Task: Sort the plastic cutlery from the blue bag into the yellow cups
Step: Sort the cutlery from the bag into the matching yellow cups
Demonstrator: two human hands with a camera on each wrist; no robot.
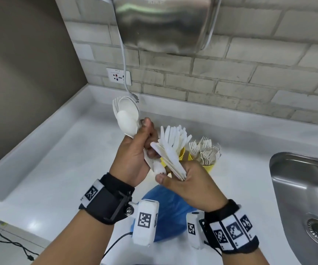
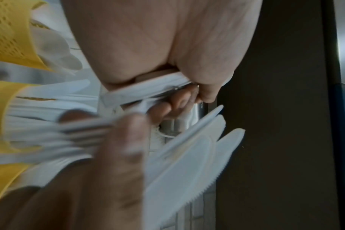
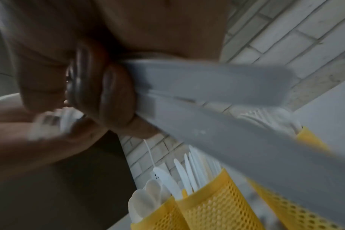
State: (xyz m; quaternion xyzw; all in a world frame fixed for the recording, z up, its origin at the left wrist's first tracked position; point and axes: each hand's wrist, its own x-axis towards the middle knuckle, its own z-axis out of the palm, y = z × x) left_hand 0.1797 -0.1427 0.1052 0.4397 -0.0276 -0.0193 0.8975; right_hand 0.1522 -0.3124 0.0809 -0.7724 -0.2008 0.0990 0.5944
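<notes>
My left hand grips a bunch of white plastic spoons and forks by the handles, bowls pointing up and away. Just to its right, my right hand holds a fan of white knives above the cups. The yellow mesh cups stand behind my hands; the right one holds forks, another holds knives. In the right wrist view three cups show with spoons and knives in them. The blue bag lies on the counter under my wrists.
A white counter runs to a steel sink at the right. A steel appliance hangs on the tiled wall above, its cable dangling near a wall socket. A grey wall closes the left side.
</notes>
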